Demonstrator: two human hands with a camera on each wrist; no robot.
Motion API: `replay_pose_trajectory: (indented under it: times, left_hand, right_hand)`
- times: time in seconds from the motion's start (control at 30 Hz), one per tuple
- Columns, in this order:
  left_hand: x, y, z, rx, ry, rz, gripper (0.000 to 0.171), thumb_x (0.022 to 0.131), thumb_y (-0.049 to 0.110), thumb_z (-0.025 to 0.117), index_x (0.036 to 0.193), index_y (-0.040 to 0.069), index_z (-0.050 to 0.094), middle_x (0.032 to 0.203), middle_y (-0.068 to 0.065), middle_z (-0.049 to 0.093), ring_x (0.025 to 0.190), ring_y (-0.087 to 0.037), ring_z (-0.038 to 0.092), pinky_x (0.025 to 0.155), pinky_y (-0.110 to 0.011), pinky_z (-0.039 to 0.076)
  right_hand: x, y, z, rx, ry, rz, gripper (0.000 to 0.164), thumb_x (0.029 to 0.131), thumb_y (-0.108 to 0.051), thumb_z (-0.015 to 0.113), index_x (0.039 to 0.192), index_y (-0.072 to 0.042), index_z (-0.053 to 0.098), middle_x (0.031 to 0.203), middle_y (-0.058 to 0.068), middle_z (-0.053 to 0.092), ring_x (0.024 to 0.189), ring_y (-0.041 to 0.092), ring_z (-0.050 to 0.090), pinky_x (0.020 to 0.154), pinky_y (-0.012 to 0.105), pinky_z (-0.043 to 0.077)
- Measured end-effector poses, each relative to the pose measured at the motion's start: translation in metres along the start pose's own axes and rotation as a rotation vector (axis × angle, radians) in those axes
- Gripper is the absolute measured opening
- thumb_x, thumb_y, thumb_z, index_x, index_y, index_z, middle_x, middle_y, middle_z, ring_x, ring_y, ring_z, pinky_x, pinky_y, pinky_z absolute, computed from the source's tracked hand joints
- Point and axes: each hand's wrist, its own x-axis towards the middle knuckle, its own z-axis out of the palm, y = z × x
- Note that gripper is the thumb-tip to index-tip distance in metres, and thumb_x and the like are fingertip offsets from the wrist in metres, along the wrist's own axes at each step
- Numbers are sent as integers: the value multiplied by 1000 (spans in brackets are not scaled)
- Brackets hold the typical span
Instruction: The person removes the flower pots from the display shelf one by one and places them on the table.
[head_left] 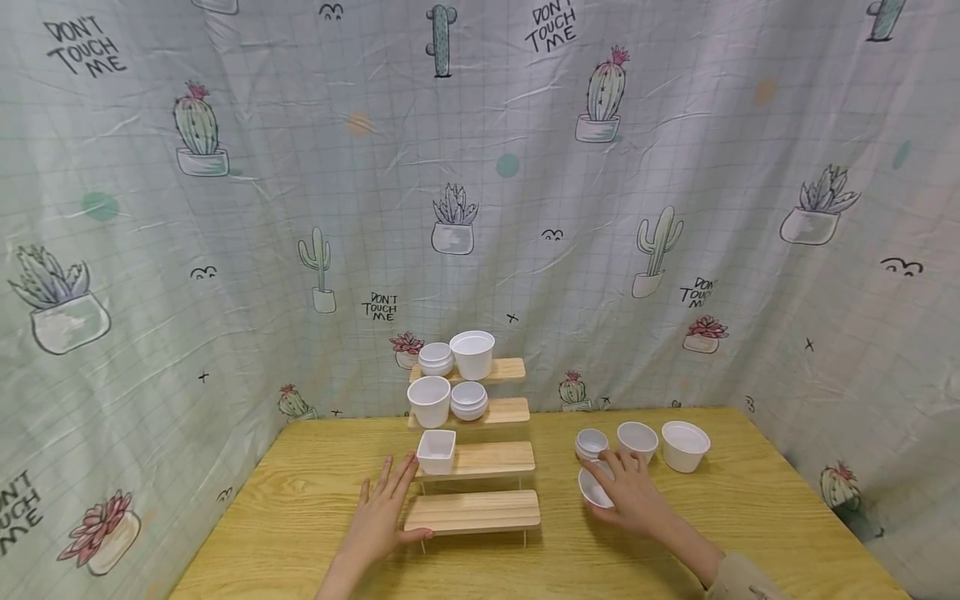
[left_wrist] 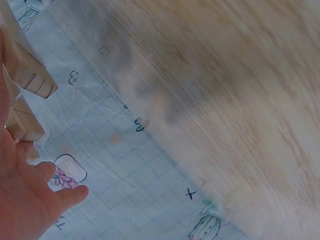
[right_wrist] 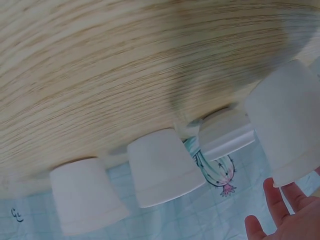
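Observation:
Beside a stepped wooden stand (head_left: 487, 512), my left hand (head_left: 382, 517) lies with spread fingers. Its fingertips reach the white square pot (head_left: 437, 452) on the second board from the bottom, and its thumb lies at the lowest board's left end. At the right, my right hand (head_left: 630, 493) holds a white round pot (head_left: 595, 489) near its rim, with fingers at the far side and the thumb at the near side. In the right wrist view, fingertips touch the rim of this pot (right_wrist: 285, 122); part of the grip is hidden.
Just behind the held pot stands a small ridged pot (head_left: 592, 443). Two taller pots, one (head_left: 637, 439) beside another (head_left: 685, 447), stand to its right. The upper boards bear a tapered pot (head_left: 430, 402), a ridged pot (head_left: 469, 402) and two more. A printed curtain (head_left: 510, 250) hangs behind the table.

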Motion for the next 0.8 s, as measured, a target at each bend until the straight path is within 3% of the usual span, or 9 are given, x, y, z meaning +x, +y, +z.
replay_pose_trajectory:
  times: [0.8]
  left_hand:
    - [-1,3,-3,-6,-1,-6,110,57,62,68,144,18,18,150,-1,19,135,-36,18,99,-67,21]
  right_hand:
    - [0,13,17,-11,-10,44,57,62,-39,72,111,-12,59,95,13,53,86,32,47,71,49,33]
